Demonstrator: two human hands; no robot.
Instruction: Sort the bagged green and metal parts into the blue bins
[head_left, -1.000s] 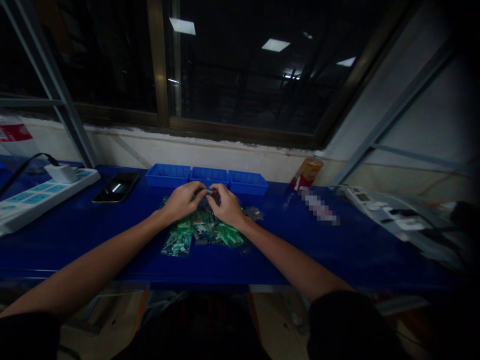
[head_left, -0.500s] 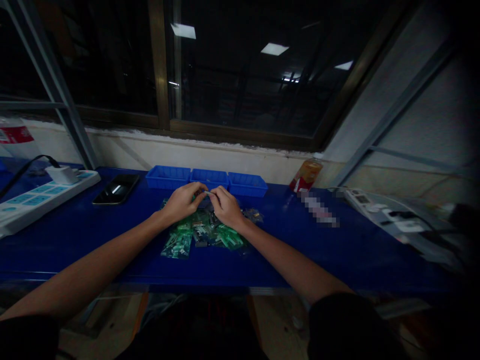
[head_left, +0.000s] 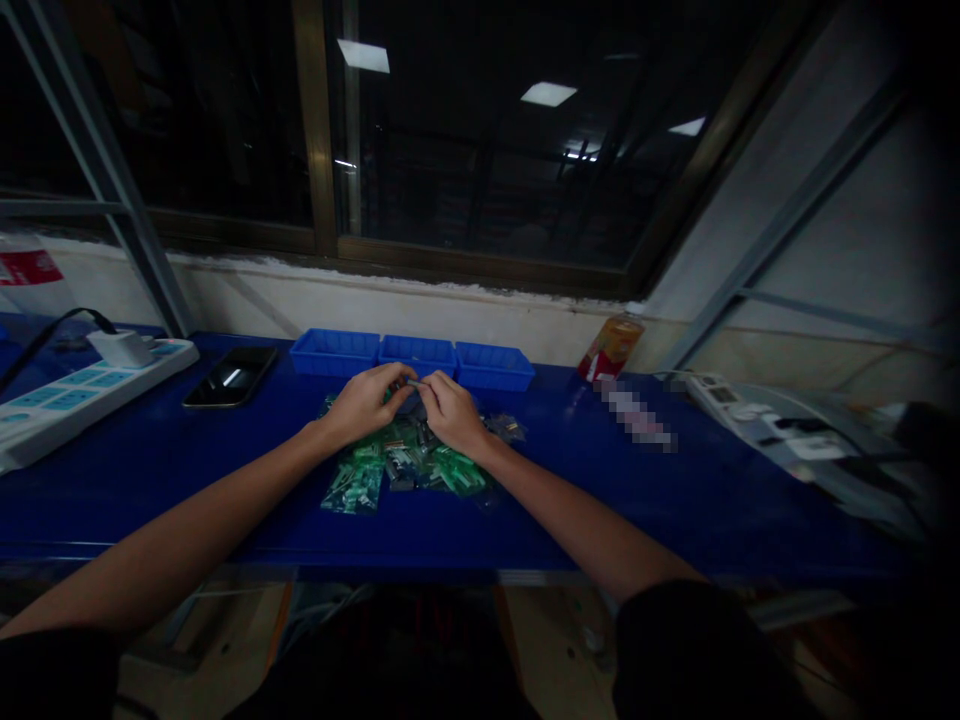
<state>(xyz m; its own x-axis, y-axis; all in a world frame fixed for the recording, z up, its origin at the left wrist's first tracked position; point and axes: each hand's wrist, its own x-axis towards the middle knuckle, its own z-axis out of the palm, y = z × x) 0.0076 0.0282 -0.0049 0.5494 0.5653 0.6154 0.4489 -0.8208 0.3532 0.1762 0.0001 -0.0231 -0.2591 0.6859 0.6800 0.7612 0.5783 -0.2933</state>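
Observation:
Above a pile of small plastic bags, my left hand (head_left: 369, 402) and my right hand (head_left: 453, 410) meet, fingertips close together. Both are closed in a pinch on one small, thin greyish piece (head_left: 417, 383); its kind is too small to make out. Beneath them lie green-tinted bags of small parts (head_left: 354, 482), with more green pieces (head_left: 457, 470) to the right. A dark grey block-like part (head_left: 401, 484) rests at the front of the pile. My hands hide the pile's back part.
Three blue bins (head_left: 418, 352) stand in a row behind my hands. On the left are a phone (head_left: 231, 377) and a white power strip (head_left: 97, 385). To the right stand a drink bottle (head_left: 613, 346) and another power strip (head_left: 772, 425). A window (head_left: 487, 150) rises behind the blue table (head_left: 585, 470).
Both hands keep nearly the same pose, with the small piece still between the fingertips. The whole view has shifted very slightly; the bins, bags and phone stay in place.

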